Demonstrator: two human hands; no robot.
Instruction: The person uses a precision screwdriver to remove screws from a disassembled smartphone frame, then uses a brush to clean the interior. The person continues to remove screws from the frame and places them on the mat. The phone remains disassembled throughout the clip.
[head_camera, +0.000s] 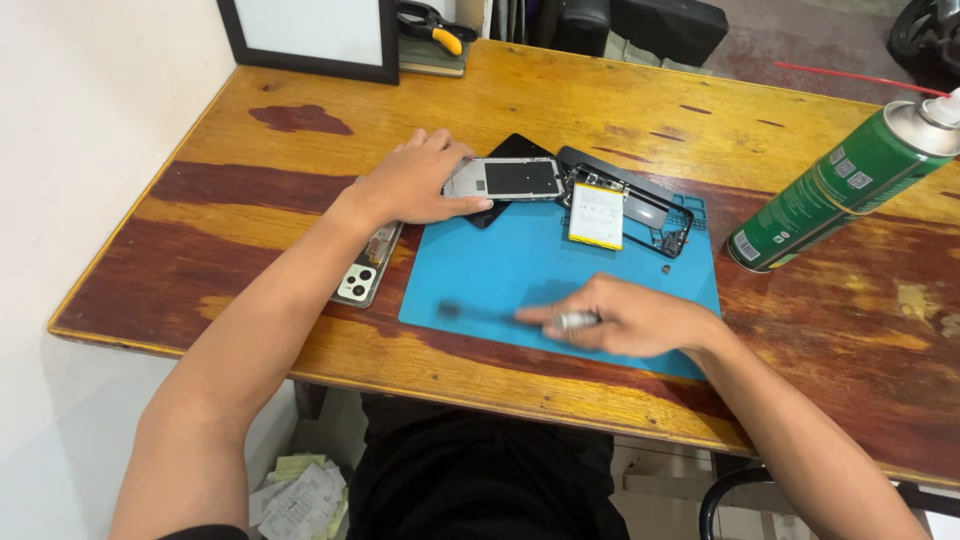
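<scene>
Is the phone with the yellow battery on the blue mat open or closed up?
Open. The phone has no back cover: its yellow battery and inner frame lie exposed on the blue mat.

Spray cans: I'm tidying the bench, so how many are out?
1. A green spray can lies tilted on the wooden table, right of the blue mat. More could sit outside the frame.

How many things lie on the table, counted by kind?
Phone parts: 4 (frame under the left hand, black panel, opened phone with yellow battery, back cover)
Tools: 1 (blurred tool in the right hand)
Blue mats: 1
Spray cans: 1
Total: 7
</scene>
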